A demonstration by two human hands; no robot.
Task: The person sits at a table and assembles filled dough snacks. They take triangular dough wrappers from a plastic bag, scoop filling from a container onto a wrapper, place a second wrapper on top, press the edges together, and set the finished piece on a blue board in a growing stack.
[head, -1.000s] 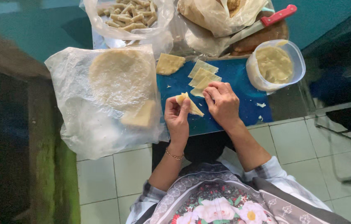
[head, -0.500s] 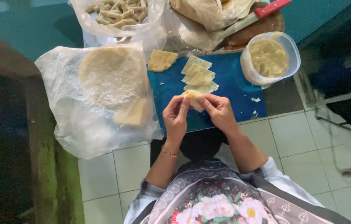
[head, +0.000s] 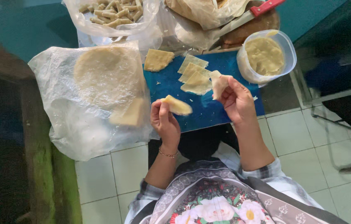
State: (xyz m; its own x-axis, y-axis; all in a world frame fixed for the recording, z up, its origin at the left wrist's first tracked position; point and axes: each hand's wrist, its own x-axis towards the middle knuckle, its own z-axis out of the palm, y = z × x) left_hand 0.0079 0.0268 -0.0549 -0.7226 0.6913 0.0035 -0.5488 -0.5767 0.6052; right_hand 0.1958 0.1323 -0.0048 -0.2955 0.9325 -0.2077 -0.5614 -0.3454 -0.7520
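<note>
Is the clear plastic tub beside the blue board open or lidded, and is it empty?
Open, not empty: the plastic tub shows no lid, and pale yellow filling is visible inside.

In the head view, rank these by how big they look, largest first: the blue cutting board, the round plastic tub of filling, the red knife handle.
1. Blue cutting board, though hands and dough pieces cover part of it.
2. Round plastic tub of filling.
3. Red knife handle, cut off by the top edge, so only part shows.

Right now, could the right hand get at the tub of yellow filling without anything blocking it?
Probably yes. The right hand hovers just below the filling tub, whose top is open and nothing lies between them. But its fingers already hold a wrapper piece.
</note>
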